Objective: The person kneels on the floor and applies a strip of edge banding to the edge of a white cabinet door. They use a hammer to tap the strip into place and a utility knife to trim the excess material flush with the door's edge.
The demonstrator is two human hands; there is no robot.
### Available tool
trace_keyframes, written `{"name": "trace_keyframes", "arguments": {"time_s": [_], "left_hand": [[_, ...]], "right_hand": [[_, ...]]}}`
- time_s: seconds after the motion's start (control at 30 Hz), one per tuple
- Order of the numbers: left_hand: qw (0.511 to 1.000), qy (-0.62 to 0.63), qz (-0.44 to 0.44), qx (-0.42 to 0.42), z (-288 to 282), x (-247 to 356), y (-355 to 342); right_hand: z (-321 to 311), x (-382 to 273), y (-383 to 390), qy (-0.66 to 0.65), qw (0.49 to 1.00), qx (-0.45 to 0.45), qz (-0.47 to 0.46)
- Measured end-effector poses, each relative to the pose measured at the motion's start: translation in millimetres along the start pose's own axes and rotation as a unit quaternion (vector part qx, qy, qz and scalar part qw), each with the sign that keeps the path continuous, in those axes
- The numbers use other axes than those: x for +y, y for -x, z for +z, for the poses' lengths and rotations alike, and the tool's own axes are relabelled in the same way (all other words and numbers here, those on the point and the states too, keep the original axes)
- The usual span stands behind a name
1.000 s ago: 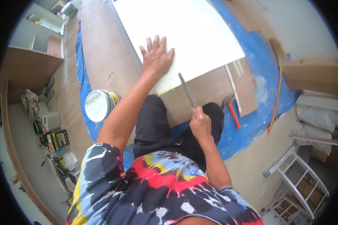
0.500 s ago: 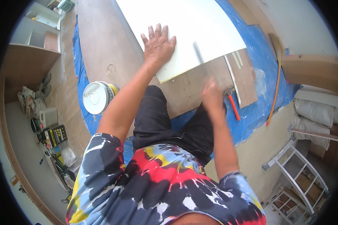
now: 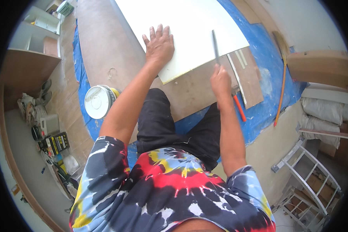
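Observation:
My left hand (image 3: 160, 48) lies flat with spread fingers on a large white board (image 3: 191, 31), close to its left edge. The fingers of my right hand (image 3: 221, 83) are wrapped round the near end of a file (image 3: 215, 45), a long, thin, dark bar. It points away from me over the board's near edge, toward the right corner; whether it touches the edge I cannot tell. Under the white board lies a brown wood sheet (image 3: 185, 94), which reaches out toward my knees. A hammer with a red handle (image 3: 239, 108) lies just right of my right wrist.
Blue sheeting (image 3: 263, 87) covers the floor around the boards. A white-lidded bucket (image 3: 98, 101) stands beside my left forearm. Narrow strips (image 3: 241, 59) lie at the right. Farther right are a broom (image 3: 283, 85), a cardboard box (image 3: 321, 69) and a ladder (image 3: 305, 162).
My right hand and the file have moved away from me, and the file's tip has gone to the right. My left hand stays pressed on the white board.

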State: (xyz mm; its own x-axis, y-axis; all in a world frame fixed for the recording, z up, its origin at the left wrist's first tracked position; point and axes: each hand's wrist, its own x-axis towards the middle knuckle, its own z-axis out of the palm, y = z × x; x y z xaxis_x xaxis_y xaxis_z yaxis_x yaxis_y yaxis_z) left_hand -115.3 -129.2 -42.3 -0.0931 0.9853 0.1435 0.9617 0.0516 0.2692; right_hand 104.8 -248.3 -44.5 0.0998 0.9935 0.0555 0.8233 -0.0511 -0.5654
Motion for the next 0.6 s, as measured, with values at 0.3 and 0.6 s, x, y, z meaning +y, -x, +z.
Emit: {"name": "trace_keyframes", "arguments": {"time_s": [0.3, 0.6], "left_hand": [[1.000, 0.015, 0.016, 0.014, 3, -1, 0], [1.000, 0.019, 0.018, 0.016, 4, -2, 1]], "right_hand": [[-5, -17, 9, 0.033, 0.995, -0.085, 0.037], [-13, -25, 45, 0.106, 0.987, -0.117, 0.013]]}}
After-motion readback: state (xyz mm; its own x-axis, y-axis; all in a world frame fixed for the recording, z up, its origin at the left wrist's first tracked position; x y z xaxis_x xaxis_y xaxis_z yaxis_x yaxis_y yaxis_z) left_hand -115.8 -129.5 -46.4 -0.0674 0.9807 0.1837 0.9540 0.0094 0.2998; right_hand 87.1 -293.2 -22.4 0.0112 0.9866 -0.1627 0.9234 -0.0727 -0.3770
